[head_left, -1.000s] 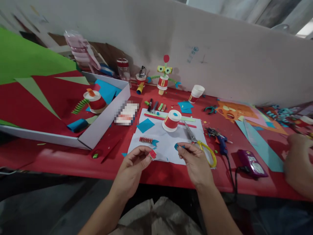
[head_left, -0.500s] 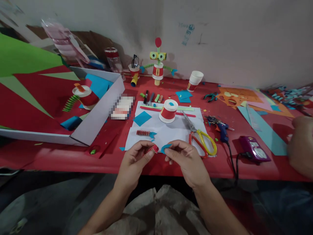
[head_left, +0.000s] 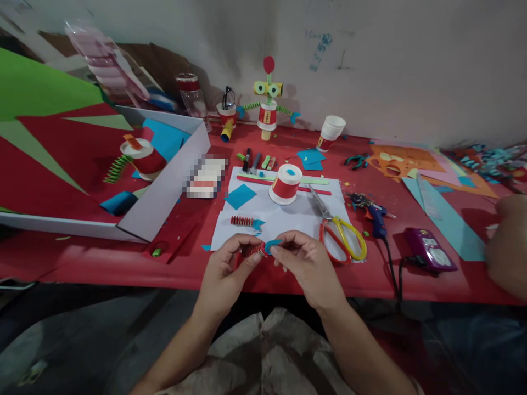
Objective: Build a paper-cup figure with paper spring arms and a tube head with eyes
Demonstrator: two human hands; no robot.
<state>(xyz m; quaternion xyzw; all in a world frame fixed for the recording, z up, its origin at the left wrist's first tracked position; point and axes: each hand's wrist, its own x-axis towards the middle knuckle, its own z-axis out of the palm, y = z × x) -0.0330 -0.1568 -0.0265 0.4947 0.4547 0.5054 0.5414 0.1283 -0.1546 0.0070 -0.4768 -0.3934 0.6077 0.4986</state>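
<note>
Red tabletop [head_left: 102,266], pleated strip [head_left: 253,250] partly behind fingers [head_left: 248,265]

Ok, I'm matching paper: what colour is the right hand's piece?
The paper piece is blue, shown in the head view.

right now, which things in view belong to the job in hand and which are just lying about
Likely the job:
red folded strip in left hand
blue paper piece in right hand
scissors
glue gun

Just lying about, it seems:
red-lidded bottle
eyeglasses
pliers
</note>
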